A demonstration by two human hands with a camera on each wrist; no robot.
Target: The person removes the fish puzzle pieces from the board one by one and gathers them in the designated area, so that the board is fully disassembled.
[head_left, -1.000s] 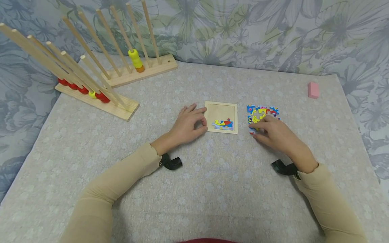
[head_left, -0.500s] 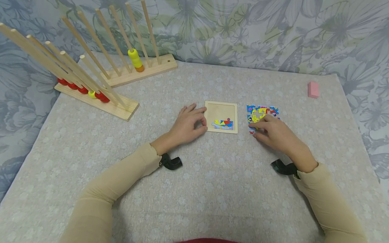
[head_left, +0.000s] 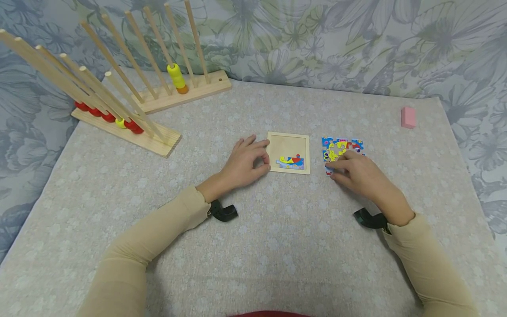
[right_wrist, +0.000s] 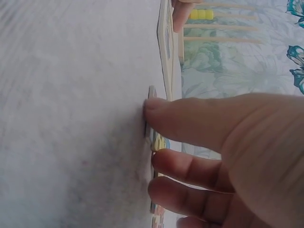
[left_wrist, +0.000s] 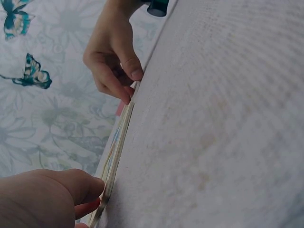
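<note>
A square wooden puzzle frame lies on the table, with a few joined puzzle pieces in its lower right part. My left hand holds the left side of this frame, thumb at the lower corner and fingertips along the edge. To the right is a cluster of bright loose puzzle pieces, partly hidden under my right hand. That hand pinches a puzzle piece at the cluster's near left corner between thumb and index finger. In the right wrist view the thumb presses on the piece's near edge.
Two wooden peg stands with red, yellow and orange beads rise at the back left. A pink block lies at the far right. Floral fabric hangs behind the table.
My right hand's fingertips have shifted very slightly to the right with the pinched puzzle piece. The left hand and the frame have stayed in place.
</note>
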